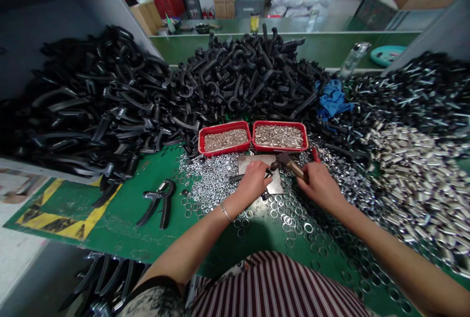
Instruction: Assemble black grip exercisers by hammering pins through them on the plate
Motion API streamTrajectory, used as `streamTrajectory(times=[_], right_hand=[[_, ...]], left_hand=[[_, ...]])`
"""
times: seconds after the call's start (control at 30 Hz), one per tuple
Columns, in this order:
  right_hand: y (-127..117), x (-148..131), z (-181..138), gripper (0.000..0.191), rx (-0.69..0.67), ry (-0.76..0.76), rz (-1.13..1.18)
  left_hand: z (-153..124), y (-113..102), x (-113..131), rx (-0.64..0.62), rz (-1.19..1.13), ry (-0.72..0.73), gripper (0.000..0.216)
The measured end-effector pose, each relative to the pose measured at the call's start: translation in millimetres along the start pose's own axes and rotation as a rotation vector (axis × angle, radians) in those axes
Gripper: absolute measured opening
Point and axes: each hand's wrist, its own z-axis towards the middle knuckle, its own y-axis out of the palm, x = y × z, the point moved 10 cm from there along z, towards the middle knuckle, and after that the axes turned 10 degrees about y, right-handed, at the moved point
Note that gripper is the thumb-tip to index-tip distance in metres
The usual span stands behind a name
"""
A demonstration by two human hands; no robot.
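My right hand (318,182) is wrapped round the wooden handle of a hammer (290,165). The hammer's head is over a flat metal plate (273,188) in the middle of the bench. On that plate my left hand (253,179) is closed on a black handle part (236,178), whose dark end sticks out past the fingers. Most of this part is hidden by the hand. Small silver washers (213,175) lie left of the plate, and larger metal rings (290,214) are scattered below it. An assembled black hand grip exerciser (157,204) with a spring lies farther left.
Behind the plate stand two red trays, the left (224,150) and right (281,149), filled with small metal pins. Black handles (242,72) are heaped behind. Silver sleeves (414,175) pile up at right, near a blue cloth (333,99). More grips (106,278) sit below the bench edge.
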Motion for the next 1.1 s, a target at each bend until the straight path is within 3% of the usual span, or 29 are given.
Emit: streamTrajectory(times=[0.13, 0.23, 0.37, 0.5, 0.6, 0.8, 1.0, 1.1], right_hand=[[-15.5, -8.7, -9.5, 0.030, -0.109, 0.036, 0.330], [-20.1, -23.1, -19.3, 0.033, -0.109, -0.048, 0.295], [-1.8, -26.0, -23.1, 0.031, -0.281, -0.071, 0.251], [-23.4, -30.9, -25.4, 0.035, -0.211, -0.033, 0.364], [-33.3, -47.6, -30.6, 0.038, -0.124, -0.066, 0.386], [5.4, -74.2, -29.7, 0.038, -0.320, -0.162, 0.282], [-3.9, -70.9, -27.5, 0.038, -0.233, -0.142, 0.366], [21.3, -60.6, -32.0, 0.037, -0.421, -0.083, 0.466]], left_hand=[[-0.1, -1.6, -2.0, 0.024, -0.020, -0.032, 0.028], [2.6, 0.7, -2.1, 0.021, -0.019, -0.033, 0.027], [-0.2, -0.3, -4.6, -0.006, -0.008, -0.039, 0.038], [-23.0, -17.0, -11.3, -0.024, -0.005, -0.054, 0.074], [-41.5, -26.7, -14.1, -0.054, 0.027, -0.073, 0.079], [-45.9, -22.6, -13.5, -0.091, 0.103, -0.090, 0.078], [-42.4, -20.9, -14.1, -0.081, 0.102, -0.078, 0.080], [-41.6, -30.8, -11.6, -0.061, 0.071, -0.084, 0.081]])
